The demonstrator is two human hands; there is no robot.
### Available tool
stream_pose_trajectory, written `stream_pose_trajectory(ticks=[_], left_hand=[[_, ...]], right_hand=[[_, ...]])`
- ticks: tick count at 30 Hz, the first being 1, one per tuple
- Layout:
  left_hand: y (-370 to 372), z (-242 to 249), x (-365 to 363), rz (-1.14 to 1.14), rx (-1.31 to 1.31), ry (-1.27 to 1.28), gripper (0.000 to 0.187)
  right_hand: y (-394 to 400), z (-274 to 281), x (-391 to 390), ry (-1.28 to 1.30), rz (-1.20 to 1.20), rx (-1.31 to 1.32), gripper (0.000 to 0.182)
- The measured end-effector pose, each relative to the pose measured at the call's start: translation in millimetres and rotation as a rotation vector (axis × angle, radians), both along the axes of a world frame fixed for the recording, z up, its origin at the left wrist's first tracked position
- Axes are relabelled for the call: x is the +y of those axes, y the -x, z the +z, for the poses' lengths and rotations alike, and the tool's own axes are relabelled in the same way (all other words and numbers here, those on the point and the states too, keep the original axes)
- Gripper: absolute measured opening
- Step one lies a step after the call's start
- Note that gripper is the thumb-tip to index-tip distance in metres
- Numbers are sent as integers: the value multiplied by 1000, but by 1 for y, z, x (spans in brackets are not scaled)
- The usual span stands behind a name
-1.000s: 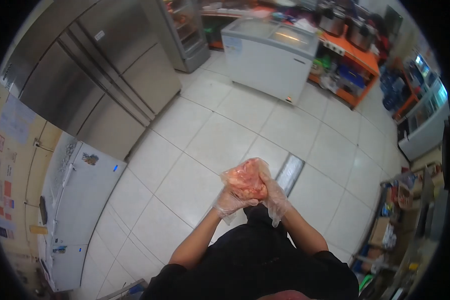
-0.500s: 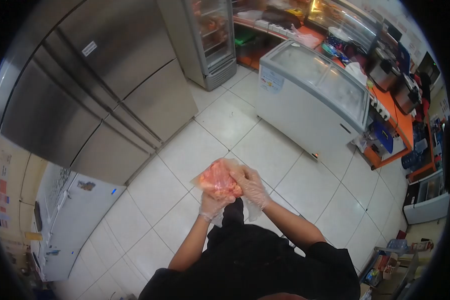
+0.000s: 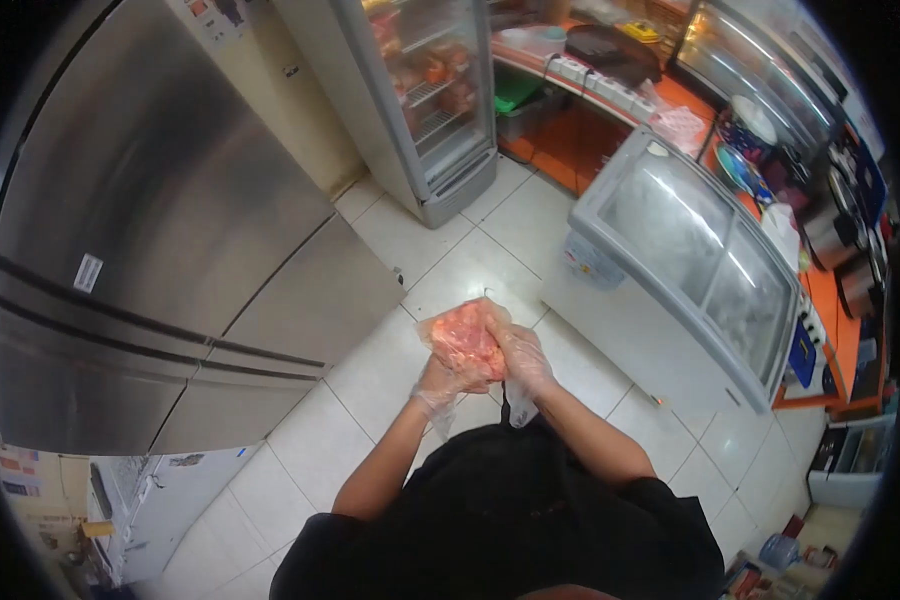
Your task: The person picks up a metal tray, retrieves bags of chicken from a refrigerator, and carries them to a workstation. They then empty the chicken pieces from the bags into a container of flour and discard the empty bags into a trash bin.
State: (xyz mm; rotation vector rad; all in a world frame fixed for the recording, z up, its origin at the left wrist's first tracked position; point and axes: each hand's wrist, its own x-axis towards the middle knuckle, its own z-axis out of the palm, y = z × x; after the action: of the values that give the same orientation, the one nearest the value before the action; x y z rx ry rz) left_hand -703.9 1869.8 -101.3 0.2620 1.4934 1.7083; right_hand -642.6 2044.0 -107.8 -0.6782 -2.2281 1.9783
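A clear plastic bag of raw pinkish-orange meat (image 3: pixel 464 338) is held in front of my body, over the tiled floor. Under its lower edge is my left hand (image 3: pixel 444 382), in a clear plastic glove, its fingers closed around the bag from below. My right hand (image 3: pixel 522 360), gloved the same way, grips the bag's right side with the thumb on top. Parts of the fingers of both hands are hidden behind the bag.
A steel refrigerator (image 3: pixel 170 200) stands at left, with a white freezer (image 3: pixel 185 500) below it. Ahead is a glass-door fridge (image 3: pixel 430 100). A glass-topped chest freezer (image 3: pixel 630 300) is on the right, beside an orange counter (image 3: pixel 830 310) bearing pots.
The view has moved forward and turned, so the steel refrigerator, glass-door fridge and chest freezer look nearer. Both hands still hold the bag, which appears slightly higher and further right.
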Motion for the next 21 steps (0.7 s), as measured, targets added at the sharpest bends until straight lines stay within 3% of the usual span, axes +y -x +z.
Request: stream_pose_trajectory(ticks=[2,4,5,6,8,10,14,18,19,21], left_hand=[[49,5,27,22,-115,132,67],[93,-5,39,277,-215,-134,61],[121,-19,43,264,-235,-239,57],[148,-24,48,279,-231,-237,57],[189,-34,53,431,-262,-329,58],[238,-39,54,448,-274,-354,62],[331,-46,65,560,-202,-269,66],[439,-102,65,624,-198,-191,65],[450,-105,65,652,-227,-151,66],[485,-104,64,651,-204,-111,65]], right_hand=[[72,29,37,-29,237,-259,70],[140,24,69,-13,365,-231,70],[178,19,84,-7,472,-206,71],[218,8,99,-4,488,-204,71],[291,-14,128,338,366,-153,64],[366,-12,159,353,287,-150,52],[539,-55,217,-249,327,174,32],[684,-3,217,-652,225,193,34],[709,-3,209,-647,234,171,34],[770,12,199,-709,111,365,35]])
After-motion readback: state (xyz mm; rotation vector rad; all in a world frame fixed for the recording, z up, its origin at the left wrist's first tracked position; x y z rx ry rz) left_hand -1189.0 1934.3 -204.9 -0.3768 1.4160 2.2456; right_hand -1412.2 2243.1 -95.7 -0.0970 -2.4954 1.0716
